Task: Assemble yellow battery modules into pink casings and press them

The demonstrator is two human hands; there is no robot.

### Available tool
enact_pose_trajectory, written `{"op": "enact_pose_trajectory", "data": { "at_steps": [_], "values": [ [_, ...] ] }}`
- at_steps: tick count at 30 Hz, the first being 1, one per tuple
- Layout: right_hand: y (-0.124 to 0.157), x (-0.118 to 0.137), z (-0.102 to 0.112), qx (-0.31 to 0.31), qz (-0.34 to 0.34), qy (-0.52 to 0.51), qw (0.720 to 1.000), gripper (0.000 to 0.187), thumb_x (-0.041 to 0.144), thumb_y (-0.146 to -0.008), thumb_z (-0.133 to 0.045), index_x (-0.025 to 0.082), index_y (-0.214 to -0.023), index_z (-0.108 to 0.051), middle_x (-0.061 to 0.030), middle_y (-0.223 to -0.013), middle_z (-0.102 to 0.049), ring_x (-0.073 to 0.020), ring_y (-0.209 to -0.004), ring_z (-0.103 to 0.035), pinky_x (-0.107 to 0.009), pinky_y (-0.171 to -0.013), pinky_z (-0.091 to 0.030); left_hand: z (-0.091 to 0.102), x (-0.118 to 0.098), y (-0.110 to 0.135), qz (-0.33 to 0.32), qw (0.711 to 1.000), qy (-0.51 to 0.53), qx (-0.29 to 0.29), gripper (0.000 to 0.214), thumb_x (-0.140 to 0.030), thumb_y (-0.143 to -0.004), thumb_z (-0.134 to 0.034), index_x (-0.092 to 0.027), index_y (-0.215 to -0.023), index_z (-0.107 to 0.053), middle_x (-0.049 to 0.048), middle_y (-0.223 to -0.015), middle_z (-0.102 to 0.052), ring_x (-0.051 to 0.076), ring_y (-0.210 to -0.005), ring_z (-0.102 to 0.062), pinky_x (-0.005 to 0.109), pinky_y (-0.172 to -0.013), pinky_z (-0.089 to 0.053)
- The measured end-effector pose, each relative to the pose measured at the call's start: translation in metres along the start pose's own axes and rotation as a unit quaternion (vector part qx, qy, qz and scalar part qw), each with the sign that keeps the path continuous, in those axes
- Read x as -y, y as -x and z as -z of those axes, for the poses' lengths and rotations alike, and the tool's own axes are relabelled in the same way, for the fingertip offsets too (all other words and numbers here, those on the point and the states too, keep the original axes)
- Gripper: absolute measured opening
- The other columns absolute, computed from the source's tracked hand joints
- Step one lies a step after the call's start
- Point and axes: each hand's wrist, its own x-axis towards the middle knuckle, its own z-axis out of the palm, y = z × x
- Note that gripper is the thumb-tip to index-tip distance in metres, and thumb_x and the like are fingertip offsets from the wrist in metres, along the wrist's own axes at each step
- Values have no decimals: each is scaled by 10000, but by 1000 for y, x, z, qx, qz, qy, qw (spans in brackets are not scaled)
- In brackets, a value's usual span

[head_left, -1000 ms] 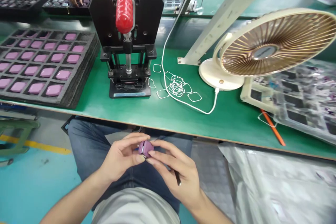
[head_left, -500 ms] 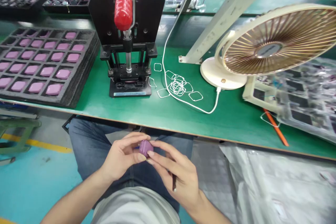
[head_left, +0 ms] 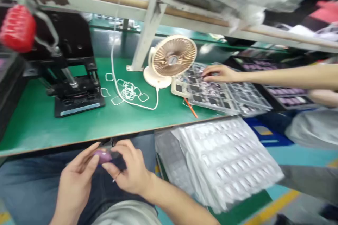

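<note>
the green-topped desk (head_left: 34,130) runs just beyond the right grip (head_left: 129,168). ahead and left of the grip stands a black hand press (head_left: 76,102). straight ahead, thin white wire loops (head_left: 129,90) lie scattered beside a white cable (head_left: 137,104). further right sit a cream desk fan (head_left: 171,58), clear plastic trays (head_left: 211,95) and an orange stick (head_left: 190,108).

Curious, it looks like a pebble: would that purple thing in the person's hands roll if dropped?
Probably a little: the purple piece looks domed and smooth, so it could rock or roll. Its glossy shine suggests it may slip, though the left hand and right hand seem to hold it easily.
</note>
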Motion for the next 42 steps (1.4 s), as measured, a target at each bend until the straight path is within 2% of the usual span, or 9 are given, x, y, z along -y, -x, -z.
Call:
{"op": "enact_pose_trajectory", "data": {
  "at_steps": [7, 14, 18, 22, 25, 29, 35, 38, 42],
  "values": [
    [-2, -13, 16, 118, 99, 38, 987, 320, 423, -1115, -460, 210, -923, -601, -1, -765, -639, -140, -650, -598, -313, -534, -332, 9, -3, -9, -68, 988, -111, 85, 374, -365, -847, -905, -268, -1203, -845, 73, -1092, -864, 227, -989, -833, 275, -906, -665],
    [-11, -30, 24, 133, 175, -1, 976, 129, 257, -1111, -527, 171, -1124, -622, -16, -827, -615, -151, -630, -503, -323, -578, -313, -3, -43, -21, -292, 883, -274, 247, 154, -223, -976, -768, -265, -1088, -865, 52, -1033, -840, 186, -957, -785, 282, -894, -627],
    [-12, -29, 18, 149, 162, -27, 975, 107, 253, -1096, -558, 168, -1110, -621, -23, -852, -611, -148, -648, -496, -316, -596, -317, -5, -42, -19, -329, 881, -249, 231, 132, -183, -971, -774, -231, -1060, -858, 55, -964, -825, 175, -894, -760, 282, -844, -607],
    [-12, -21, 10, 158, 48, -149, 975, 227, 338, -1094, -561, 196, -921, -604, -2, -762, -553, -139, -641, -469, -300, -607, -301, -5, -34, -13, -247, 920, -225, 205, 101, -247, -986, -771, -234, -1038, -858, 54, -940, -796, 169, -860, -751, 273, -798, -610],
    [-17, -12, 7, 181, -205, -384, 882, 433, 564, -1068, -586, 208, -824, -548, 55, -630, -419, -102, -533, -336, -262, -531, -255, -1, -33, -14, -192, 937, -171, 237, 405, -340, -955, -813, -283, -1352, -754, 78, -1096, -743, 202, -925, -765, 308, -779, -658],
    [-30, 3, 9, 215, -398, -586, 672, 521, 647, -911, -787, 206, -794, -536, 139, -547, -229, -43, -450, -101, -223, -444, -107, 7, -46, -21, -357, 859, -286, 230, 614, -253, -909, -857, -326, -1480, -643, 118, -1318, -678, 255, -1166, -729, 408, -986, -652],
    [-36, 20, 2, 266, -464, -602, 593, 572, 656, -804, -877, 207, -758, -526, 160, -525, -187, -33, -433, -69, -200, -423, -96, 14, -64, -25, -563, 711, -342, 247, 435, -27, -1003, -592, -239, -1375, -671, 93, -1103, -797, 212, -1024, -774, 358, -896, -661],
    [-41, 23, 0, 297, -438, -527, 665, 651, 796, -870, -730, 211, -696, -503, 128, -510, -245, -49, -430, -131, -216, -427, -122, 20, -67, -25, -569, 724, -333, 205, 359, -35, -994, -609, -232, -1273, -718, 68, -1024, -814, 202, -939, -785, 340, -852, -657],
    [-92, 30, 27, 181, -160, -259, 935, 639, 690, -1041, -575, 192, -650, -661, 9, -531, -518, -121, -506, -475, -259, -513, -383, 24, -82, -40, -499, 783, -348, 128, 171, -107, -996, -690, -228, -1094, -762, 57, -1023, -794, 186, -967, -758, 313, -892, -626]
  ]
}}
